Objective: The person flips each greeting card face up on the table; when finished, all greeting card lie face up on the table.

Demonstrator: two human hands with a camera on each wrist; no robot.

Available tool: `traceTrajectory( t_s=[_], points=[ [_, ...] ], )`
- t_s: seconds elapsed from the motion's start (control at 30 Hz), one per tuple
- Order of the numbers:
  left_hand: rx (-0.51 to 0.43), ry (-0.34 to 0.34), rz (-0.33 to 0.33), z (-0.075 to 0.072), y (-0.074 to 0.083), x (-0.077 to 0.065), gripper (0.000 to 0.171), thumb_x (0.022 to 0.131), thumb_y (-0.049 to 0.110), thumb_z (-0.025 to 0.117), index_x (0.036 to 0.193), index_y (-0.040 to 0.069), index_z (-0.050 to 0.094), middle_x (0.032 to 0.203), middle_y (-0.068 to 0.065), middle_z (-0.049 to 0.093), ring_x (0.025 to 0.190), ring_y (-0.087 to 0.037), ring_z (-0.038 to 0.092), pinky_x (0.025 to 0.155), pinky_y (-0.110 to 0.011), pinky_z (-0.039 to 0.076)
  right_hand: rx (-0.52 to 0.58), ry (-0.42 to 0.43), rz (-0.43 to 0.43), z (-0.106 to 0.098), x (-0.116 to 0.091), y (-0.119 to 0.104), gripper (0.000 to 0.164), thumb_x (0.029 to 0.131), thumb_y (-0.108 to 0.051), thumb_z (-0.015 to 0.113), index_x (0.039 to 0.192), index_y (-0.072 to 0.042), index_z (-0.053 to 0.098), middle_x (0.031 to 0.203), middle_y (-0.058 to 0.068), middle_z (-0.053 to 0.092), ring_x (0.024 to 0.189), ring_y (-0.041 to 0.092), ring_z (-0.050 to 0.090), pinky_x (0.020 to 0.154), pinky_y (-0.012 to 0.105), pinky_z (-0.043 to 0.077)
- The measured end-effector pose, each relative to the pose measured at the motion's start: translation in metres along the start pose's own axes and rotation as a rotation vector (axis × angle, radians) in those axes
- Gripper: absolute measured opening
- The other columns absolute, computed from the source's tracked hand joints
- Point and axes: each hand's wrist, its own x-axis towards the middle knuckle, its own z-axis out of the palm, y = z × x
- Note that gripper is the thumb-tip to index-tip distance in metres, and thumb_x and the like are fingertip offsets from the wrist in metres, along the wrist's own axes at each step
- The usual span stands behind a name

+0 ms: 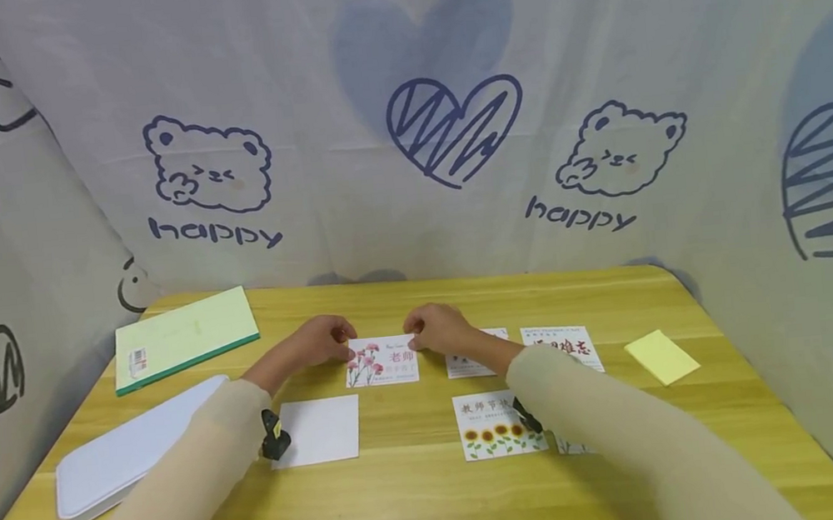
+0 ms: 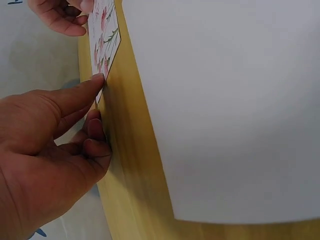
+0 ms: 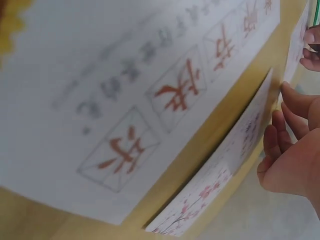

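A greeting card with pink carnations and Chinese characters (image 1: 381, 362) is held by both hands near the table's far side. My left hand (image 1: 319, 340) pinches its left edge, with the thumb on the printed face in the left wrist view. On the opposite edge, the fingertips of my right hand (image 1: 441, 329) grip the upper corner. A blank white card (image 1: 316, 431) lies below my left wrist. Under and around my right forearm lie a sunflower card (image 1: 498, 445), a card with red characters (image 1: 583, 348), a partly covered flowered card (image 3: 200, 195) and another mostly hidden card (image 1: 572, 447).
At the left, a long white case (image 1: 127, 459) lies in front of a pale green pad (image 1: 190, 336) with a barcode label. A yellow sticky-note pad (image 1: 662, 356) is at the right. Printed white cloth (image 1: 332, 168) hangs behind and beside the wooden table (image 1: 410, 503).
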Motion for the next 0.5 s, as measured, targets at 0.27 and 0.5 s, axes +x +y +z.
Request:
traceTrajectory(
  t_s=[0.27, 0.5],
  points=[
    [0.072, 0.014, 0.069, -0.02, -0.006, -0.014, 0.031, 0.094, 0.016, 0.07, 0.122, 0.004, 0.065, 0.115, -0.013, 0.064, 0.101, -0.026, 0.056, 0.092, -0.042, 0.048, 0.212, -0.017, -0.033, 0.001, -0.012, -0.01, 0.028, 0.094, -0.018, 0.073, 0.119, -0.007, 0.07, 0.114, 0.007, 0.064, 0.103, 0.021, 0.06, 0.087, 0.035, 0.052],
    [0.021, -0.115, 0.105, -0.025, -0.012, -0.048, 0.025, 0.092, 0.012, 0.072, 0.115, 0.002, 0.066, 0.098, -0.006, 0.063, 0.088, -0.018, 0.055, 0.077, -0.031, 0.047, 0.35, -0.045, -0.072, 0.024, -0.044, -0.046, 0.026, 0.092, -0.019, 0.074, 0.116, -0.008, 0.071, 0.103, 0.002, 0.064, 0.089, 0.015, 0.058, 0.076, 0.027, 0.049]
  ],
)
